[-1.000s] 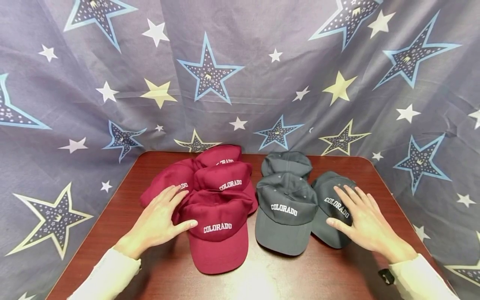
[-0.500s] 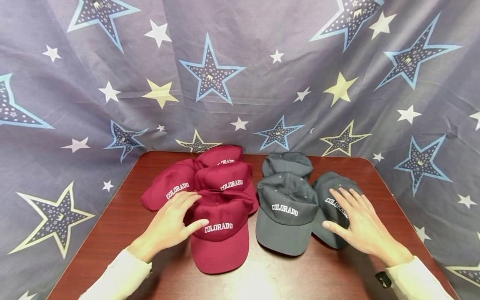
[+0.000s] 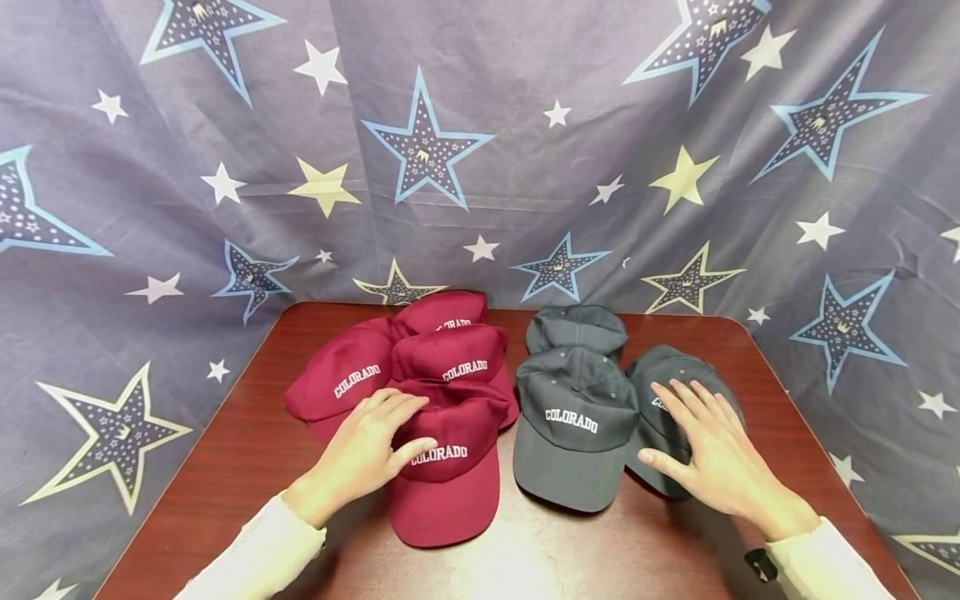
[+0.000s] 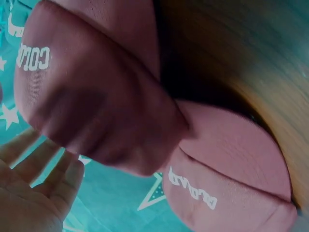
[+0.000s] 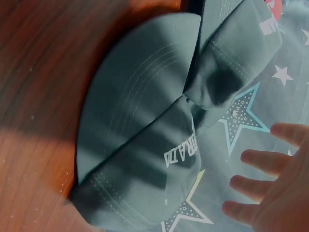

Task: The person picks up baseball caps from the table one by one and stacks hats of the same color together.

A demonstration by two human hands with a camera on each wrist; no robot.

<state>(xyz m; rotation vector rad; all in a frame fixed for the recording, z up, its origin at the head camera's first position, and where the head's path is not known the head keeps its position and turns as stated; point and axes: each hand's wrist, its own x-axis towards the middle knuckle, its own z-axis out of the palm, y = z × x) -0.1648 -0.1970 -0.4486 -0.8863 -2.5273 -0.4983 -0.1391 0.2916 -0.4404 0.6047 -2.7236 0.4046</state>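
Several maroon baseball caps lettered COLORADO lie grouped on the left, and three dark grey ones on the right. My left hand is over the left side of the front maroon cap, fingers spread and relaxed, hiding part of its crown. In the left wrist view its fingertips reach the edge of a maroon crown. Over the rightmost grey cap my right hand extends with fingers apart, covering most of the lettering. The right wrist view shows these fingers apart from that grey cap, nothing between them.
The caps rest on a reddish-brown wooden table. Beside the rightmost one is the front grey cap, with another grey cap behind it. A grey star-patterned cloth hangs behind and at both sides.
My left hand has moved right, from between the left and front maroon caps to over the front one. My right hand has shifted slightly left. The caps stay in place.
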